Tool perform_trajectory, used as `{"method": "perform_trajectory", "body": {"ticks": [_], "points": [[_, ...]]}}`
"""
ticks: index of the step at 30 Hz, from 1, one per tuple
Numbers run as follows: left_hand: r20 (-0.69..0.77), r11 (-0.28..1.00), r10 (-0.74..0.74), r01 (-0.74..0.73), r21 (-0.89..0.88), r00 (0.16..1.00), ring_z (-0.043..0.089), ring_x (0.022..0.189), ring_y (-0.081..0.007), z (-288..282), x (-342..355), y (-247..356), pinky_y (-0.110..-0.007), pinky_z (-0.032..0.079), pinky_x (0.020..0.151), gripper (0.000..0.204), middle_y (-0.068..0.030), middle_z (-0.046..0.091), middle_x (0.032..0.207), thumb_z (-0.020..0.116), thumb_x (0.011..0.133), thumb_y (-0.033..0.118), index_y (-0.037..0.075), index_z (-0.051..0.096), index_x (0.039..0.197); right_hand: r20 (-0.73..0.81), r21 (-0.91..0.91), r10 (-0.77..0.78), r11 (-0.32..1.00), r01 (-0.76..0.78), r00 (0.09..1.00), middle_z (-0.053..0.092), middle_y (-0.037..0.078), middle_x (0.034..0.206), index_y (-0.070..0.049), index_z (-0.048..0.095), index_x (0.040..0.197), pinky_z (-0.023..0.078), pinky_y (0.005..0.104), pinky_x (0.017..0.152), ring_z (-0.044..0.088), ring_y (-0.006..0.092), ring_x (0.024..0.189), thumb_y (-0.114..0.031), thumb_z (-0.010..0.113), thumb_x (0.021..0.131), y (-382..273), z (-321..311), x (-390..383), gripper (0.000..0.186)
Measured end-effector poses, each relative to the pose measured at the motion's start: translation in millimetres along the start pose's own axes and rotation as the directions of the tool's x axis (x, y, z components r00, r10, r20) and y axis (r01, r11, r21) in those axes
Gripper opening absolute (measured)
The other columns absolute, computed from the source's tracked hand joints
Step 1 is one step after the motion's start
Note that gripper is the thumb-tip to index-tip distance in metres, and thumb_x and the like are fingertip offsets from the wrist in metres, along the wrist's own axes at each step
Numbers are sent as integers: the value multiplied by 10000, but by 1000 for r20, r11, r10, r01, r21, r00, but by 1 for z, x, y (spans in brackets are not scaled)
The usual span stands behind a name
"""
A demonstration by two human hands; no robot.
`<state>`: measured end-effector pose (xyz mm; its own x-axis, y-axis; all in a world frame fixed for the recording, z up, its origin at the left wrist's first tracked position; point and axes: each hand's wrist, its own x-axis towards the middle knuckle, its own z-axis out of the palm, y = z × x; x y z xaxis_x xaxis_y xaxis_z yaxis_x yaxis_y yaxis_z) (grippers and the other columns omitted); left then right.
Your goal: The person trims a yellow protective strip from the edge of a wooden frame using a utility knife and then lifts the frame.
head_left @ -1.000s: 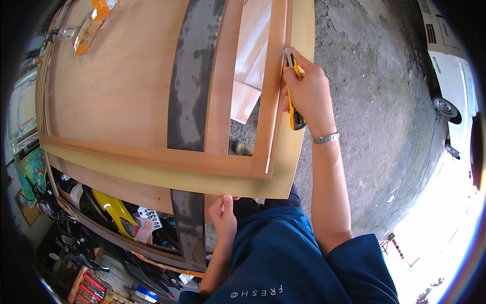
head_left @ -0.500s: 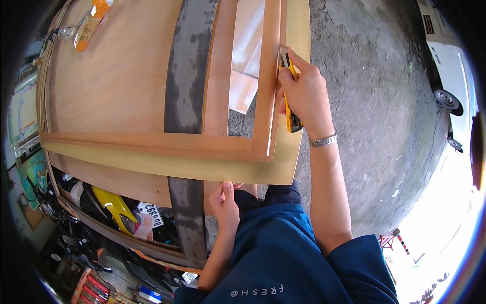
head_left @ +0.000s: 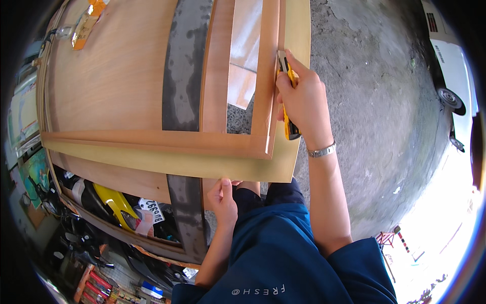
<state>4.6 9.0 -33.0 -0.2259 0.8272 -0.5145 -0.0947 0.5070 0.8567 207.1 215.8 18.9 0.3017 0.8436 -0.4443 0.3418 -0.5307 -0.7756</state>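
In my right hand is a yellow-and-black utility knife, its blade end resting by the outer right edge of a wooden frame. The frame lies on a thin tan sheet that sticks out past it along the right and near sides. My left hand is closed at the sheet's near edge, thumb on top and fingers mostly hidden beneath. Whether the blade touches the sheet is too small to tell.
A dark grey-stained board and wooden panels lie left of the knife. Orange-taped packaging sits at the far left. Below the panels is a motorcycle with a yellow fairing. Rough concrete floor and a white vehicle are to the right.
My right hand and the knife have slid slightly toward me along the frame's edge. The left hand stays at the sheet's near edge.
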Motion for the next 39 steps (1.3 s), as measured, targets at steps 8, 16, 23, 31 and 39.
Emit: {"method": "perform_trajectory", "body": {"ticks": [8,16,23,31,39], "points": [[12,999,-11,11,-49,1000,627,854,-152,1,0,6,-301,497,844,350,-93,685,889,492,1058,221,-67,650,937,2,13,-27,1000,27,1000,633,148,559,62,538,1348,536,312,445,632,205,409,-130,515,923,3,-1,3,467],[0,1000,-11,11,-26,1000,654,863,-164,3,0,8,-307,512,849,348,-97,705,897,504,1054,232,-54,663,936,11,36,-6,999,6,1000,630,139,561,62,525,1362,526,300,437,623,192,400,-126,511,927,8,3,-16,474],[24,1000,13,-12,-20,1000,658,854,-157,3,3,7,-304,515,847,376,-92,707,891,499,1058,263,-49,668,934,7,48,15,999,-16,1000,626,138,551,56,538,1353,521,307,433,619,194,395,-131,524,929,16,8,-35,464],[42,1000,20,-21,22,999,660,848,-162,0,4,7,-301,505,824,404,-95,711,886,484,1062,292,-46,677,952,-5,72,39,997,-38,999,631,154,557,43,551,1347,519,313,434,619,191,402,-118,540,925,19,11,-58,452],[71,997,27,-32,68,997,664,847,-177,-2,5,7,-319,499,828,433,-107,714,900,460,1068,330,-36,679,987,-10,81,36,996,-35,999,621,161,553,26,549,1356,516,314,432,615,196,404,-106,552,931,28,16,-76,446]]}}
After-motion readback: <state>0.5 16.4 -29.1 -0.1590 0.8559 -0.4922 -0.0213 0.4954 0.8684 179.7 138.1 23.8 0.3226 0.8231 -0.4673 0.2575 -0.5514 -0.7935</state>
